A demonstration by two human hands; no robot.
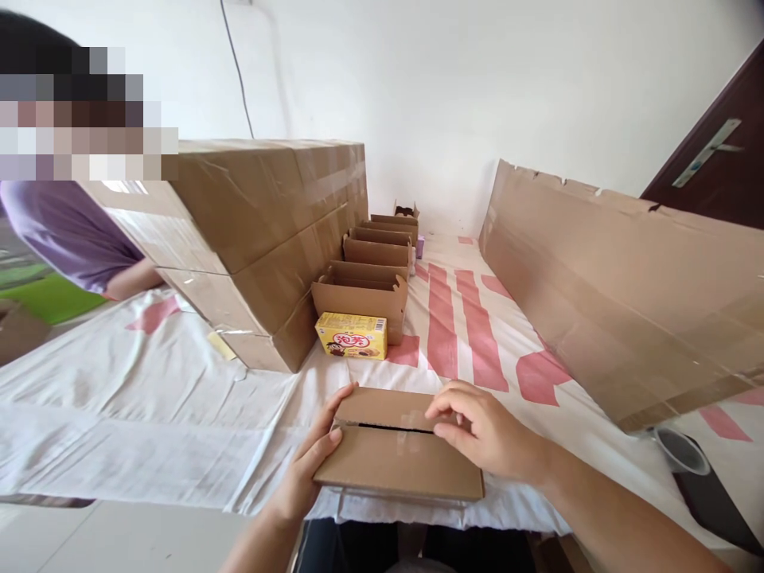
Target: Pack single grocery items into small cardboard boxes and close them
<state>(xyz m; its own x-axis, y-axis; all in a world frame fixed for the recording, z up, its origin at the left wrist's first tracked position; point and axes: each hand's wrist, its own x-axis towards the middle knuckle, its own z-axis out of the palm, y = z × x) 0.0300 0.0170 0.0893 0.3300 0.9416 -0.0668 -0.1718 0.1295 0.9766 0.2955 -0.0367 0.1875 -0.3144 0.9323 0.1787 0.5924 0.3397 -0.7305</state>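
A small closed cardboard box (397, 465) sits at the table's near edge, in front of my body. Its two top flaps meet at a dark, slightly gaping seam, with a short strip of clear tape (411, 422) across the middle. My left hand (313, 450) grips the box's left end, thumb on top and fingers along the side. My right hand (477, 426) is over the seam's right part, its fingers curled and thumb close to the index finger at the flap edges. Whatever lies between those fingertips is hidden.
Just beyond is a yellow snack box (352, 336), before a row of open cardboard boxes (361, 298). Tall cardboard walls stand left (263, 231) and right (621, 294). A clear tape roll (680, 450) lies far right. Another person's purple sleeve (65, 231) shows at left.
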